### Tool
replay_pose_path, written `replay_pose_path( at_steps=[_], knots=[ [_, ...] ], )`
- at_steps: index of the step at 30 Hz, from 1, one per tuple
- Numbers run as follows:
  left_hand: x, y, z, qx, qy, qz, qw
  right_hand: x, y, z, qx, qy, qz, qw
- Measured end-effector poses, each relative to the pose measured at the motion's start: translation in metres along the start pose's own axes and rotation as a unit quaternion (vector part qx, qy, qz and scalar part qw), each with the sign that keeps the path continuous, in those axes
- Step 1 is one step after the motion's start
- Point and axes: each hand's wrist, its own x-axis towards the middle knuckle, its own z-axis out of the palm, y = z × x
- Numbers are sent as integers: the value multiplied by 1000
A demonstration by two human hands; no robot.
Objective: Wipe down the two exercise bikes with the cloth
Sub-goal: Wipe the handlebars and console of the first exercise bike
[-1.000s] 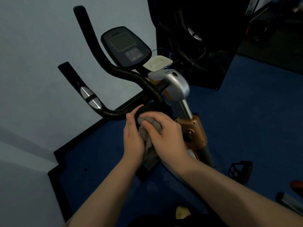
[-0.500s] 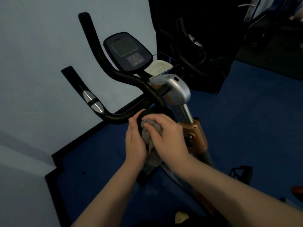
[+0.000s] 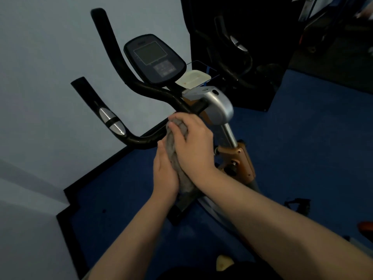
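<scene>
An exercise bike [image 3: 219, 110] stands in front of me, with black curved handlebars [image 3: 113, 75], a dark console screen [image 3: 154, 59] and a silver and orange post. A grey cloth [image 3: 174, 156] is bunched between my hands, just below where the handlebars meet the post. My right hand [image 3: 193, 144] grips the cloth from the top, fingers curled over it. My left hand [image 3: 164, 172] lies against the cloth's left side with fairly straight fingers. A second bike's dark handlebar [image 3: 234, 57] shows in the dim area behind.
A pale wall [image 3: 40, 98] runs close on the left, with a black skirting along the blue carpet [image 3: 302, 138]. A black pedal [image 3: 298, 205] sits at the right. A white tray-like object [image 3: 192, 78] lies behind the console.
Both hands with the cloth have moved up, from the round black part below the handlebars to the handlebar joint. The right hand now covers the top of the cloth.
</scene>
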Motion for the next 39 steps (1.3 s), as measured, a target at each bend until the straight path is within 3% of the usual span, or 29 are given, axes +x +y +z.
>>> replay_pose_path(
  at_steps=[4, 8, 13, 16, 21, 24, 31, 36, 39],
  knots=[
    [1, 1, -7, 5, -26, 4, 1000, -22, 4, -14, 4, -15, -17, 1000],
    [7, 6, -9, 25, -44, 33, 998, -29, 7, -53, 7, -63, 29, 998],
    [23, 32, -8, 75, -66, -12, 995, -1, -3, -79, 75, 67, 53, 994],
    [32, 36, -2, 81, -80, -45, 992, 20, -6, -82, 93, 87, 80, 989],
    [31, 28, 5, 83, -25, -39, 995, 32, 6, -59, 51, -5, 137, 989],
    [31, 26, 4, 81, -16, -32, 996, 22, 15, -42, 114, 9, 197, 974],
    [31, 24, 6, 89, -4, -15, 996, 13, 25, -31, 119, 10, 97, 988],
    [31, 23, 5, 85, -6, -19, 996, 2, 36, -32, -12, 7, 37, 999],
    [30, 25, 5, 100, -10, -13, 995, 26, 32, -39, -136, -71, -12, 988]
  ],
)
